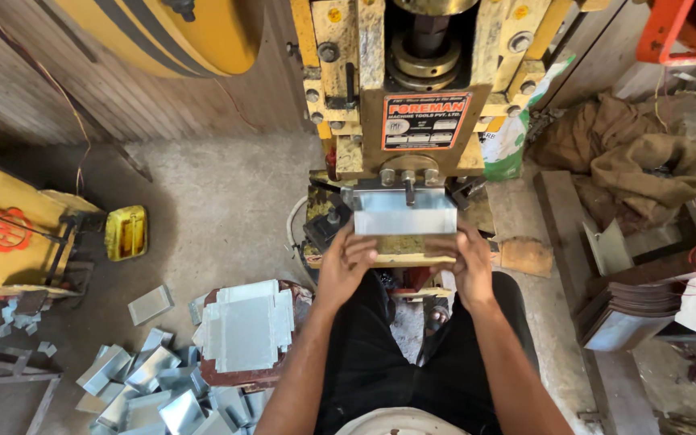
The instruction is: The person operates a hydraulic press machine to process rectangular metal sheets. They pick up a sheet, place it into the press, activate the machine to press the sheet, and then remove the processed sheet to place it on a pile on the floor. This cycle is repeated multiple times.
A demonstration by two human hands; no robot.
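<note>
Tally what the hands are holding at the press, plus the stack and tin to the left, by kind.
Hands: 2, left hand and right hand
Sheet-metal piece held at the press: 1
Stack of flat blanks: 1
Yellow tin: 1
Total: 5

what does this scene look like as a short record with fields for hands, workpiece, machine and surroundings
left hand: left hand grips the left edge of the folded shiny sheet-metal piece
right hand: right hand grips its right edge
workpiece: held at the bed of the yellow power press machine, under its ram
beside the person: stack of flat cut metal blanks at the left
floor: pile of bent metal pieces
right side: brown crumpled sack cloth
</note>
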